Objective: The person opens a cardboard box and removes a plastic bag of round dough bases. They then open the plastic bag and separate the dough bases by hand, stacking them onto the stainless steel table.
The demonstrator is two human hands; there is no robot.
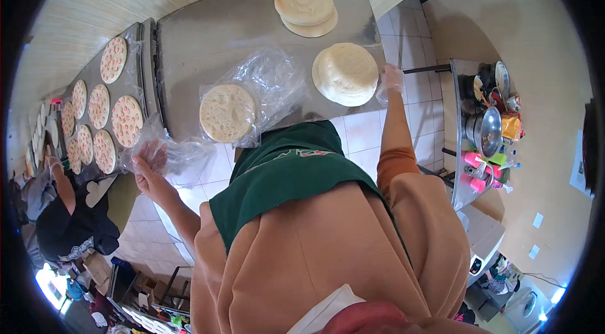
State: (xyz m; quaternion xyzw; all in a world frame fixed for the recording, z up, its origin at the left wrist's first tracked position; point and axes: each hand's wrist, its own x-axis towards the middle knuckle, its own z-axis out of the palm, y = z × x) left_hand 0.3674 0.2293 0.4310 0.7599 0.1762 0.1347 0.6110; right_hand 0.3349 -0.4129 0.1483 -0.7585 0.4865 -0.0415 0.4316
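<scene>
My left hand, out past the table's near left corner, pinches a clear plastic bag that hangs loose and crumpled. My right hand, in a clear glove, is at the table's right edge, close beside a stack of pale round flatbreads. How its fingers are set is too small to make out. One dimpled flatbread lies on clear plastic near the front edge, with a crumpled plastic bag beside it. Farther back, more flatbreads overlap in a small pile.
The metal table meets a second table at left, holding several flatbreads with reddish topping. A co-worker in black stands there, one arm over that table. At right, a side table carries pans, a metal bowl and pink items.
</scene>
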